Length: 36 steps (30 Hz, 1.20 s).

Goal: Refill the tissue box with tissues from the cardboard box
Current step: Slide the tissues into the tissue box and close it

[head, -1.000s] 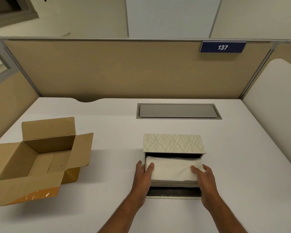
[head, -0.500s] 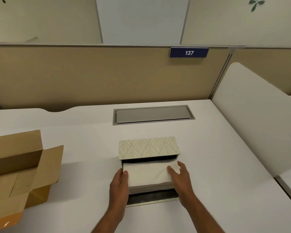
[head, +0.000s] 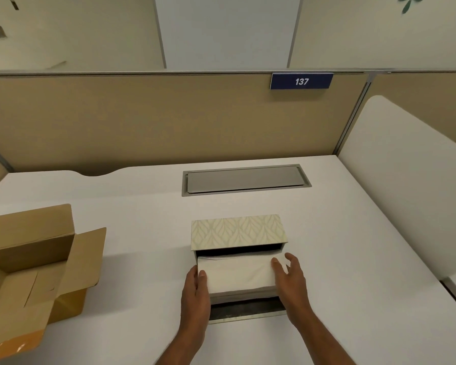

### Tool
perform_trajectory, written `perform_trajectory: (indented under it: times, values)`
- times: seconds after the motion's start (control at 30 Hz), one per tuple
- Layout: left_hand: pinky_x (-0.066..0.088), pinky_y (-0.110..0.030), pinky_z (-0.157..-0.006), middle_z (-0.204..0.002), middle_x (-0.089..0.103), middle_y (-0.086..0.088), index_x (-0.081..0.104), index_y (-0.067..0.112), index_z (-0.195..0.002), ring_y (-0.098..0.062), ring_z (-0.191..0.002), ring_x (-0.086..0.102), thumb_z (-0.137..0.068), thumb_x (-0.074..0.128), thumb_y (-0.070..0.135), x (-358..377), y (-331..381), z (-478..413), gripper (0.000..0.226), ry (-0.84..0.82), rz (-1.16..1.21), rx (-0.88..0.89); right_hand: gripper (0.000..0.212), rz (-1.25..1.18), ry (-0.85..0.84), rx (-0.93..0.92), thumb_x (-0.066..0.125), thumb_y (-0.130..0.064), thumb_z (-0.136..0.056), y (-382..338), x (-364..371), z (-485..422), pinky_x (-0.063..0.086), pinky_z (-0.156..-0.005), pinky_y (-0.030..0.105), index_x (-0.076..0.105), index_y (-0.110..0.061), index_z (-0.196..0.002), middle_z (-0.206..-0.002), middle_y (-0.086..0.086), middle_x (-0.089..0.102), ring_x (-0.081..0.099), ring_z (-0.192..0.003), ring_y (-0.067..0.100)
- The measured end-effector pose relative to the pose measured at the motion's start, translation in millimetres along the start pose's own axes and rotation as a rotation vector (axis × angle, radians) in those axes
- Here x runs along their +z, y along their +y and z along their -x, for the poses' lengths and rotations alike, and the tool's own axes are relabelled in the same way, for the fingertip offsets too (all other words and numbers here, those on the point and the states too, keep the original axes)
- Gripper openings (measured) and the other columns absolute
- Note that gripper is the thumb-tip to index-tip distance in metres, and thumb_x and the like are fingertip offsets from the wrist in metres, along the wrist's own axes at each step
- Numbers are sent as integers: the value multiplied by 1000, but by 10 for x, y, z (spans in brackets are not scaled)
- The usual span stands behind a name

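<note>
A leaf-patterned tissue box (head: 237, 231) lies on its side at the desk's middle, its dark flap (head: 245, 309) folded down toward me. A white stack of tissues (head: 238, 276) sits half inside the box's open side. My left hand (head: 196, 291) grips the stack's left end, thumb on top. My right hand (head: 290, 279) rests against the right end, fingers spread over the top corner. The open cardboard box (head: 29, 280) stands at the left edge, flaps out; no tissues show inside it.
The white desk (head: 142, 219) has a grey cable hatch (head: 245, 179) behind the tissue box. Tan partition walls close the back and left. A white rounded divider (head: 406, 180) borders the right side.
The view has swung right, so the cardboard box slid toward the left edge. The stack sits slightly deeper in the tissue box, and my right fingers have loosened and spread.
</note>
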<state>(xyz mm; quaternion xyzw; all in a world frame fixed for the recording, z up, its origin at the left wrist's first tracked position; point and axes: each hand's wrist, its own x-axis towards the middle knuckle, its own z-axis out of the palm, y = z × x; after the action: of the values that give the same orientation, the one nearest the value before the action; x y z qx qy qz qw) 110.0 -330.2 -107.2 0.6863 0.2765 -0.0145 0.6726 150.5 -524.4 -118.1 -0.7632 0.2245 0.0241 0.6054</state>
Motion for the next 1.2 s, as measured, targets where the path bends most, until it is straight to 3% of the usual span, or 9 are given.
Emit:
perform_trajectory:
  times: [0.13,0.27,0.43,0.6,0.87,0.97,1.07,1.2]
  values:
    - [39,-31,-101,-127,54,7,48,23,-138,-15,-117,48,-103,41,33,2,26,-20,37,40,19,-34,48,-11,48,13,62,-36,-95,-14,-11,-22,42,-94,31,46,-22,-138,-147,11,49,46,-134,26]
    - [41,-39,-110,-127,54,5,49,23,-134,-15,-117,48,-102,42,34,-18,16,-38,34,45,2,-53,49,-1,57,13,62,-38,-95,3,-6,-17,43,-96,34,45,-22,-139,-148,11,49,46,-135,27]
    - [37,-31,-107,-130,50,7,44,24,-138,-14,-120,45,-103,38,37,-6,1,-39,38,33,-17,-62,49,19,50,3,61,-38,-96,-26,5,-19,42,-97,33,45,-21,-139,-149,11,48,44,-138,27]
    - [38,-33,-104,-127,48,8,42,23,-141,-14,-116,43,-102,39,40,46,20,-63,43,53,-40,-80,50,21,46,9,61,-38,-95,-40,-2,-17,43,-99,36,44,-22,-140,-149,12,48,45,-137,28]
    - [34,-37,-113,-150,44,-1,38,22,-146,-13,-124,40,-102,38,40,-38,63,-84,47,-10,-41,-85,56,24,17,12,61,-43,-94,-126,-26,18,43,-101,36,42,-22,-142,-149,11,48,45,-137,27]
    - [34,-37,-115,-150,45,0,39,21,-146,-18,-134,43,-101,43,40,-88,169,-92,49,56,-20,-4,55,-38,88,-50,63,-47,-91,-251,-90,3,45,-101,36,47,-24,-138,-142,9,55,52,-129,24]
    - [39,-30,-104,-139,57,-1,53,19,-136,-15,-122,51,-98,52,35,-159,325,-163,41,183,45,92,41,-100,203,-141,64,-42,-92,-439,-125,-78,48,-95,34,56,-21,-126,-129,5,64,59,-119,21]
    - [48,-29,-92,-104,70,6,69,21,-108,-21,-109,64,-93,64,24,-203,541,-328,17,246,141,87,21,-107,200,-147,67,-32,-93,-654,-41,-224,49,-84,29,66,-16,-107,-105,-1,70,65,-104,19]
